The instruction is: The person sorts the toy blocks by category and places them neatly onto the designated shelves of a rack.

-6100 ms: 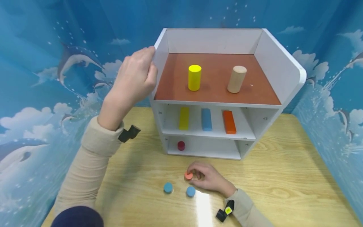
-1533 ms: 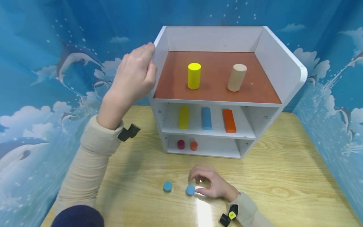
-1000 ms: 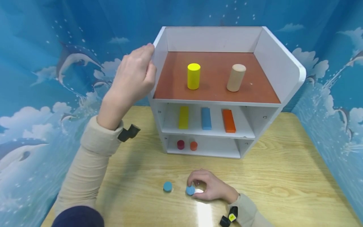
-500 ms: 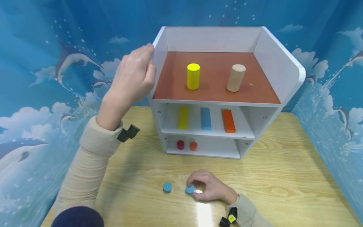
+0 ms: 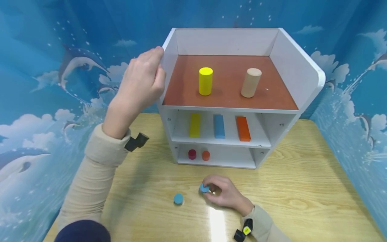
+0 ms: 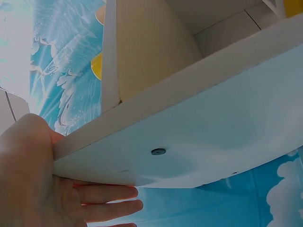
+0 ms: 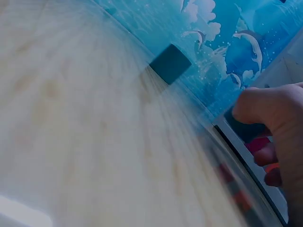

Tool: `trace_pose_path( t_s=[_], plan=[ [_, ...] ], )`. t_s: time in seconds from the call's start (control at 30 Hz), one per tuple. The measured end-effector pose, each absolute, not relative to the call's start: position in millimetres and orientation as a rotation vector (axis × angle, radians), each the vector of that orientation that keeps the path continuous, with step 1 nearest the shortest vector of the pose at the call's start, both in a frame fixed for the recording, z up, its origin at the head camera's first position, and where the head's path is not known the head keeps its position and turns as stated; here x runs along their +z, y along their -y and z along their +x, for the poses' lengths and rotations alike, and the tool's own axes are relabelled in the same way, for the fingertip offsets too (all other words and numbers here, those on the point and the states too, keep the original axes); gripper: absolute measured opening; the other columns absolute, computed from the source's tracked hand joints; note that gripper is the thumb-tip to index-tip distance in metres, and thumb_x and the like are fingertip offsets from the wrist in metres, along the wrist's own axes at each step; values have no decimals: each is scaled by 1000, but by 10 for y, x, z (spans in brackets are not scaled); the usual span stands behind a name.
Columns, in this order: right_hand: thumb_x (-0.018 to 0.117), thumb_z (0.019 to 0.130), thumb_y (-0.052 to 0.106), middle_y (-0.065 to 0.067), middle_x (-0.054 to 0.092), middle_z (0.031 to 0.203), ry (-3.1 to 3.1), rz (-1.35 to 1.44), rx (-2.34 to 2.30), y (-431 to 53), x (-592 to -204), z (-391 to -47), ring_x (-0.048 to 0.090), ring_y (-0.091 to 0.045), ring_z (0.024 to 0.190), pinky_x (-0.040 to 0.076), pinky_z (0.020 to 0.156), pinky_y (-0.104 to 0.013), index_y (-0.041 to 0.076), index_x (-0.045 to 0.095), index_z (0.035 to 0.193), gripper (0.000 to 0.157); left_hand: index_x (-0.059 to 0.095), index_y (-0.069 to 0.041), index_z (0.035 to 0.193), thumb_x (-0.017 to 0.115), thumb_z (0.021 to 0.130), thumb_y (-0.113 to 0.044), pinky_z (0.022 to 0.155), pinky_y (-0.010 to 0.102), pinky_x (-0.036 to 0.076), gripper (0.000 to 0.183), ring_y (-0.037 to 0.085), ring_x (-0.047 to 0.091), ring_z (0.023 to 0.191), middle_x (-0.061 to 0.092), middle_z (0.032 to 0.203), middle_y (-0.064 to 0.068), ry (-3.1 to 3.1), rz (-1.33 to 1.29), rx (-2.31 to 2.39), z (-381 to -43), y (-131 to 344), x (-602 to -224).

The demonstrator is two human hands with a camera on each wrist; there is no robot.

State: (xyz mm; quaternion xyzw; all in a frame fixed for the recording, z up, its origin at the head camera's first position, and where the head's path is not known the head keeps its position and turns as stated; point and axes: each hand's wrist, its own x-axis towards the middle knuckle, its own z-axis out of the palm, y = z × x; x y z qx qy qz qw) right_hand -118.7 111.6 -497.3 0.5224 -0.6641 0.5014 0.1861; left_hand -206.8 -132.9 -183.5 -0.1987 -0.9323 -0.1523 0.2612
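My left hand (image 5: pixel 137 82) holds the left side panel (image 5: pixel 170 64) of a white toy shelf, high up near its top edge. In the left wrist view the panel (image 6: pixel 189 137) lies between thumb and fingers, the fingers stretched along its outer face. My right hand (image 5: pixel 225 193) pinches a blue disc (image 5: pixel 204 188) between thumb and fingers just above the table, in front of the shelf. A second blue disc (image 5: pixel 178 199) lies on the wood to its left. On the bottom shelf, a dark red disc (image 5: pixel 191 154) and an orange disc (image 5: pixel 206 155) sit side by side.
A yellow cylinder (image 5: pixel 205 81) and a plain wooden cylinder (image 5: pixel 251 83) stand on the brown top. The middle shelf bears yellow (image 5: pixel 195 125), blue (image 5: pixel 219 126) and orange (image 5: pixel 243 128) blocks. A sea-patterned curtain (image 5: pixel 45 84) surrounds the wooden table (image 5: pixel 302 188).
The orange disc has gone from the table to the bottom shelf. My right hand then took hold of the nearer blue disc and moved it towards the shelf. My left hand stayed put.
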Motion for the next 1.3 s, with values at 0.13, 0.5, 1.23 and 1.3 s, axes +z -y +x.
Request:
trace_pose_path(
  t_s=[0.13, 0.5, 1.23, 1.3],
  plan=[
    [73, 59, -10, -14, 63, 83, 1839, 1384, 1367, -1152, -4921, -1273, 55, -16, 58, 48, 51, -17, -7, 60, 89, 33, 37, -5, 144, 31, 97, -20, 104, 47, 37, 49, 30, 43, 129, 38, 146, 12, 2531, -535, -414, -2067, 1326, -1836],
    [74, 54, -14, -14, 62, 79, 1928, 1057, 1319, -1357, -5046, -1554, 52, -24, 57, 47, 48, -30, -7, 61, 88, 38, 36, -6, 144, 31, 97, -21, 106, 46, 34, 49, 28, 38, 133, 37, 147, 11, 2537, -531, -411, -2068, 1317, -1847],
    [73, 69, 8, -7, 62, 82, 2192, 605, 1176, -1584, -5285, -1828, 52, -14, 59, 44, 51, -23, 6, 60, 92, 27, 37, -6, 144, 31, 97, -20, 102, 47, 39, 49, 30, 44, 128, 39, 146, 11, 2518, -539, -423, -2082, 1324, -1853],
    [74, 69, 8, -7, 62, 82, 2202, 596, 1170, -1584, -5280, -1826, 52, -14, 59, 44, 51, -23, 6, 60, 92, 27, 38, -6, 144, 31, 97, -20, 102, 47, 39, 49, 30, 44, 128, 39, 146, 11, 2518, -539, -426, -2084, 1323, -1854]
  ],
)
